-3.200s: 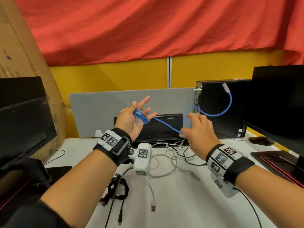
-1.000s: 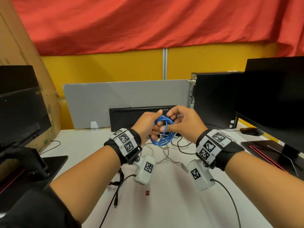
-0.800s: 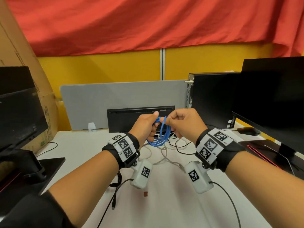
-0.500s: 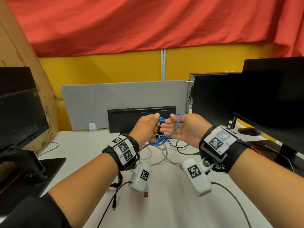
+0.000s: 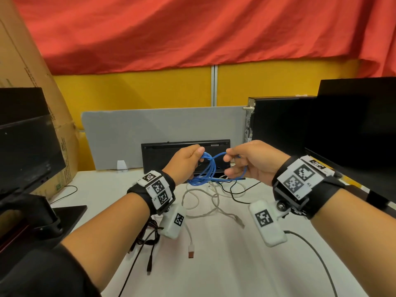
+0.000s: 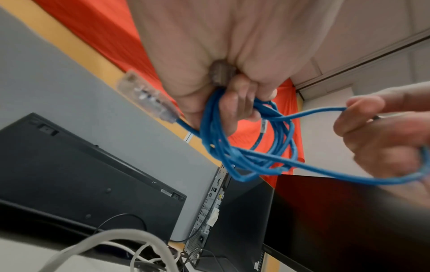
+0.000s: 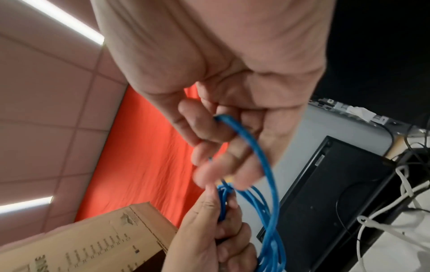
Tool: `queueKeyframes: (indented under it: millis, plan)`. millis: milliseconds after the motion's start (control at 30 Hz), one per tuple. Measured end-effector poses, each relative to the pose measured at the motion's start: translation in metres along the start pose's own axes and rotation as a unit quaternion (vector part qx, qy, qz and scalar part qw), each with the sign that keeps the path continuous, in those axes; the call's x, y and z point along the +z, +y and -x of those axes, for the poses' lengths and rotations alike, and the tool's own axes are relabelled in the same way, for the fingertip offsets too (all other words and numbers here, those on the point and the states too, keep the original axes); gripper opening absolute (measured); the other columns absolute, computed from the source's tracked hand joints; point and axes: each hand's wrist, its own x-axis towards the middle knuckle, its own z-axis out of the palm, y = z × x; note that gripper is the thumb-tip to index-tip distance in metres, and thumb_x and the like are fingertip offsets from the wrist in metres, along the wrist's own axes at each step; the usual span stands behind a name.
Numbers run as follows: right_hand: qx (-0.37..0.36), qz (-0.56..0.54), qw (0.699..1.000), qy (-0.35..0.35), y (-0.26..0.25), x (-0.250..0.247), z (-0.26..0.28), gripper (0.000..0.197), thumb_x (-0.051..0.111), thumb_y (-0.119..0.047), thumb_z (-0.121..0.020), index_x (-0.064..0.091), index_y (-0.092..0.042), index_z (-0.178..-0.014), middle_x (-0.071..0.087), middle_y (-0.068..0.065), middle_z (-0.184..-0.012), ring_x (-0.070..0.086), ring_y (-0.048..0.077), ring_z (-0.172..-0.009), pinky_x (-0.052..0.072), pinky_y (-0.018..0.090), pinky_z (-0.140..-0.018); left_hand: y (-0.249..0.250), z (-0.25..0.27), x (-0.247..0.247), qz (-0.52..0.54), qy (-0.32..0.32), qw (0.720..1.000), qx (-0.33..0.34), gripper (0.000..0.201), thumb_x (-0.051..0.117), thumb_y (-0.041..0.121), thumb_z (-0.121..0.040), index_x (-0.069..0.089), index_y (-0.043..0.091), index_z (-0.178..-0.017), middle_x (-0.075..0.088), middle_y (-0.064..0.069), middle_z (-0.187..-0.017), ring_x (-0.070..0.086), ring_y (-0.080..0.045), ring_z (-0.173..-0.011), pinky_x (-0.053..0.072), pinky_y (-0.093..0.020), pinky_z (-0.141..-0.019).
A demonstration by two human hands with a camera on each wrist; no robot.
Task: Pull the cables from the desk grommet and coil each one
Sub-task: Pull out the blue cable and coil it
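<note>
Our left hand (image 5: 186, 161) grips the blue cable (image 5: 206, 174) coil; our right hand (image 5: 252, 161) pinches one loop. Light, springy, we judge; hold where the loops bunch or they spring apart.

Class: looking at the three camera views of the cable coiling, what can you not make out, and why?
- Desk grommet: hidden in the head view, behind the hands and blue cable.
- Second plug: mostly buried in the left hand, left wrist view.
- Right hand fingertips: motion-blurred, right wrist view.
- White cable: far end hidden.

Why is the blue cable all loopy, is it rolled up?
Mostly rolled up: the blue cable hangs in several loops from the left hand, while the right hand holds one loop out sideways.
</note>
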Motion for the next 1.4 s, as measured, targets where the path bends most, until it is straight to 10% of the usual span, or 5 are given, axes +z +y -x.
queueKeyframes:
  millis: [167,700,1000,1200,1400]
  plan:
    - [-0.018,0.03,0.999,0.008,-0.001,-0.001,0.002,0.023,0.057,-0.01,-0.091,0.068,0.004,-0.106,0.041,0.0,-0.055,0.025,0.01,-0.043,0.022,0.021,-0.038,0.0,-0.002,0.0,0.071,0.007,0.997,-0.035,0.031,0.034,0.027,-0.105,0.05,0.008,-0.086,0.037,-0.001,-0.058,0.033,-0.012,-0.044,0.037,-0.023,-0.042]
    - [-0.011,0.05,0.998,0.033,0.003,0.002,0.003,0.022,0.053,-0.016,-0.096,0.071,-0.004,-0.101,0.037,-0.001,-0.055,0.024,0.01,-0.043,0.021,0.02,-0.038,-0.003,-0.006,-0.005,-0.013,0.03,0.999,-0.02,0.03,0.038,0.02,-0.104,0.052,0.014,-0.079,0.043,0.003,-0.061,0.04,-0.011,-0.052,0.04,-0.026,-0.054]
    - [-0.323,0.522,0.761,0.212,0.038,-0.018,-0.022,0.019,0.056,-0.017,-0.095,0.076,-0.016,-0.097,0.063,0.002,-0.092,0.052,0.025,-0.091,0.043,0.035,-0.078,0.027,0.002,0.008,0.392,-0.003,0.907,-0.151,0.037,0.031,0.038,-0.105,0.042,0.015,-0.078,0.026,0.006,-0.053,0.021,-0.008,-0.04,0.025,-0.019,-0.035]
    - [-0.36,0.349,0.828,0.25,0.037,0.003,-0.029,0.031,0.063,-0.01,-0.089,0.059,-0.018,-0.059,0.05,-0.007,-0.058,0.047,0.007,-0.055,0.039,0.026,-0.056,0.05,0.002,0.035,0.511,0.02,0.846,-0.149,0.037,0.03,0.04,-0.105,0.041,0.014,-0.081,0.026,0.006,-0.048,0.02,-0.007,-0.038,0.023,-0.019,-0.035]
    - [-0.178,-0.063,0.975,0.114,0.026,0.018,-0.014,0.014,0.059,0.003,-0.087,0.072,0.006,-0.088,0.07,0.023,-0.079,0.069,0.039,-0.074,0.061,0.042,-0.071,0.046,-0.004,0.039,0.496,0.081,0.855,-0.13,0.035,0.029,0.038,-0.106,0.042,0.01,-0.09,0.046,0.002,-0.045,0.029,-0.007,-0.034,0.027,-0.018,-0.033]
